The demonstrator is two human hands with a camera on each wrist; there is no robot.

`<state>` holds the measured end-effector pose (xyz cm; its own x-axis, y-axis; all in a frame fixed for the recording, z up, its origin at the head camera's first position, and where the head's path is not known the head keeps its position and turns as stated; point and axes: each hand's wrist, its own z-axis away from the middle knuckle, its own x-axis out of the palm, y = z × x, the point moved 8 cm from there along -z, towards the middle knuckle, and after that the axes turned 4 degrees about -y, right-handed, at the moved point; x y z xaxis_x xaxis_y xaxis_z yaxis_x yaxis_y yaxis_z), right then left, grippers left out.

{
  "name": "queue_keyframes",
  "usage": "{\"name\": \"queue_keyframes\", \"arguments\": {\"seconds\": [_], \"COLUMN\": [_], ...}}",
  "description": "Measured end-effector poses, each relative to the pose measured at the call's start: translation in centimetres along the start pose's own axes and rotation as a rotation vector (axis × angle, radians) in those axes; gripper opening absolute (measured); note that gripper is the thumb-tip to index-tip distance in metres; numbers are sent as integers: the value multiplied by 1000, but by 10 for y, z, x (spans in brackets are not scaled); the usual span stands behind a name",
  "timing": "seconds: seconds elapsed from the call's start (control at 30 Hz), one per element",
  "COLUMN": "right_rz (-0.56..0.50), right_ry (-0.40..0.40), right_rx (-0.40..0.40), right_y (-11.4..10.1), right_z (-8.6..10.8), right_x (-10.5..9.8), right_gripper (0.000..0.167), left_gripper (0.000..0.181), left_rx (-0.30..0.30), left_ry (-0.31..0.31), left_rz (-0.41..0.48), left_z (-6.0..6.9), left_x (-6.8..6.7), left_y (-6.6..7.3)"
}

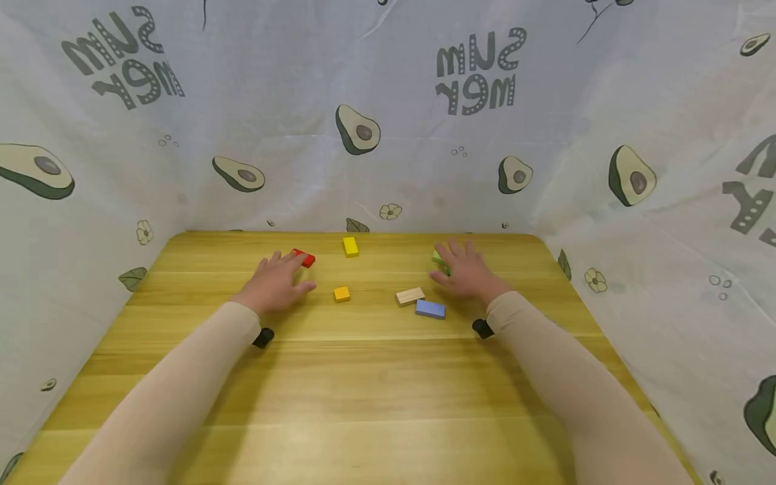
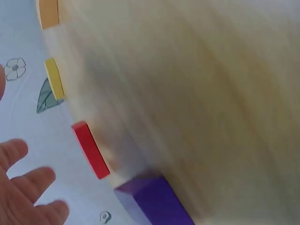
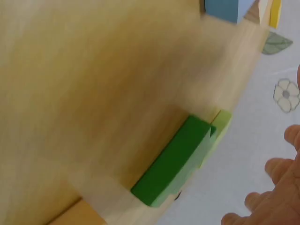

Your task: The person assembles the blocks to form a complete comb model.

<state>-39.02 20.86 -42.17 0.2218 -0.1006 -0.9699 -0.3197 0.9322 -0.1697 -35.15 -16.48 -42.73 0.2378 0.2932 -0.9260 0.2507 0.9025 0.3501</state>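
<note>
Both hands hover over the wooden table, fingers spread, holding nothing. My left hand (image 1: 275,283) is beside the red block (image 1: 305,258), its fingertips overlapping it in the head view; the left wrist view shows the red block (image 2: 91,150) apart from the fingers, with a purple block (image 2: 161,201) near it. My right hand (image 1: 469,271) partly covers a light green block (image 1: 438,257). In the right wrist view a dark green block (image 3: 173,161) lies against the light green one (image 3: 220,126), apart from the fingers.
Between the hands lie a yellow block (image 1: 350,246), an orange block (image 1: 342,294), a natural wood block (image 1: 409,296) and a blue block (image 1: 430,309). Another orange block (image 3: 79,215) shows in the right wrist view. A patterned cloth (image 1: 388,168) stands behind the table.
</note>
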Motion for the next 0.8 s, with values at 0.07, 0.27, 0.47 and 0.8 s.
{"name": "queue_keyframes", "arguments": {"seconds": [0.07,0.27,0.47,0.8], "right_rz": [0,-12,-35,-76], "right_ry": [-11,-43,-86,-130], "right_rx": [-18,-64,-134,-153], "right_y": [-5,-20,-34,-47], "right_z": [0,2,5,10], "right_x": [3,10,16,28], "right_gripper": [77,72,66,59], "left_gripper": [78,76,68,61], "left_rx": [14,51,84,98], "left_ry": [-20,-55,-76,-77], "left_rz": [15,18,35,58], "left_z": [-1,-2,-3,-3], "left_x": [4,14,23,35], "left_y": [4,18,32,39]}}
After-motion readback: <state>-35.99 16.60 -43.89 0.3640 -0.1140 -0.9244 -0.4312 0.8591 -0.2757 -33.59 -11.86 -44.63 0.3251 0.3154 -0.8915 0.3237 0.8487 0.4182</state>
